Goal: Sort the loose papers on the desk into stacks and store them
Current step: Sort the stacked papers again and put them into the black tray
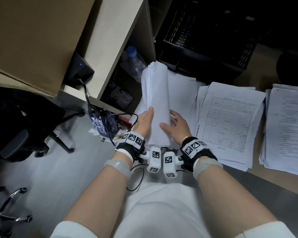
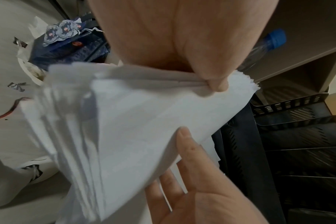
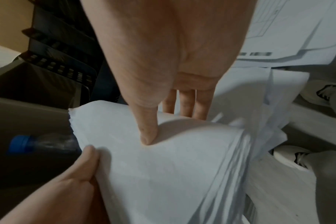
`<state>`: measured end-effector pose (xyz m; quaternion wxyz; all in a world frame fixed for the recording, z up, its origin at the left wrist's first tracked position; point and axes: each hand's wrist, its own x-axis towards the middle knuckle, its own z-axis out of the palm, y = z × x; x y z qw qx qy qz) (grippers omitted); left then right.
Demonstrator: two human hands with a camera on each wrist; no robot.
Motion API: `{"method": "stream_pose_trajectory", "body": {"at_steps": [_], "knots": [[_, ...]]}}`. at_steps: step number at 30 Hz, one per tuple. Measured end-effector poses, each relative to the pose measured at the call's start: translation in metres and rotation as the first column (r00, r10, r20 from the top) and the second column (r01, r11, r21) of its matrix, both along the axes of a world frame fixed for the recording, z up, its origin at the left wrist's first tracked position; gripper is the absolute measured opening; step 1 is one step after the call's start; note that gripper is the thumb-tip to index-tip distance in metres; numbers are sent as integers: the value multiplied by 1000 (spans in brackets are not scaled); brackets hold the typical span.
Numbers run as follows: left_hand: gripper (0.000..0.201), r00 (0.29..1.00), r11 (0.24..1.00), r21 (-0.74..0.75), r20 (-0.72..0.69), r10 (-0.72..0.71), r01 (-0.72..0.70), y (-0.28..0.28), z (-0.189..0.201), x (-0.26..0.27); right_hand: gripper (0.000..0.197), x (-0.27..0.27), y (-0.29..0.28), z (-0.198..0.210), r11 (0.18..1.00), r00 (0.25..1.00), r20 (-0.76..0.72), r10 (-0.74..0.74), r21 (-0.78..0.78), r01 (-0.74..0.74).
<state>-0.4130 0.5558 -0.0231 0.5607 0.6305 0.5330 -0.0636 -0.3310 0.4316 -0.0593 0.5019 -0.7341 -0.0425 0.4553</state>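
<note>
A thick bundle of white papers (image 1: 156, 100) is held bowed over the left end of the desk, blank side up. My left hand (image 1: 145, 122) grips its left edge; in the left wrist view the thumb (image 2: 217, 84) pinches the bundle (image 2: 144, 121) from above and the fingers are hidden beneath. My right hand (image 1: 175, 124) holds the right side, its thumb (image 3: 148, 136) pressing on top of the bundle (image 3: 163, 174) while the fingers (image 3: 184, 104) reach down past the far edge. Each hand also shows in the other wrist view.
Two stacks of printed forms (image 1: 230, 121) (image 1: 287, 127) lie on the desk to the right, with more white sheets (image 1: 182, 90) below the bundle. Black mesh file trays (image 1: 205, 31) stand behind. A blue-capped water bottle (image 1: 135, 62) lies in a shelf; a black chair (image 1: 21, 121) stands left.
</note>
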Motion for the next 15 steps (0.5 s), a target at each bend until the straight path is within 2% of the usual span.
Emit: {"method": "stream_pose_trajectory", "body": {"at_steps": [1, 4, 9, 13, 15], "knots": [[64, 1000, 1000, -12, 14, 13, -13, 1, -2, 2, 72, 2, -1, -5, 1000, 1000, 3, -27, -2, 27], [32, 997, 997, -41, 40, 61, -60, 5, -8, 7, 62, 5, -7, -14, 997, 996, -43, -80, 8, 80], [29, 980, 973, -154, 76, 183, -170, 10, -8, 27, 46, 13, -1, -11, 983, 983, -66, -170, 54, 174], [31, 994, 989, -105, 14, 104, -102, 7, -6, 33, 53, 18, 1, 3, 991, 992, -63, -113, 70, 118], [31, 998, 996, -82, 61, 33, -28, 5, -14, 30, 67, 21, 1, 8, 997, 996, -78, -50, 56, 54]]}}
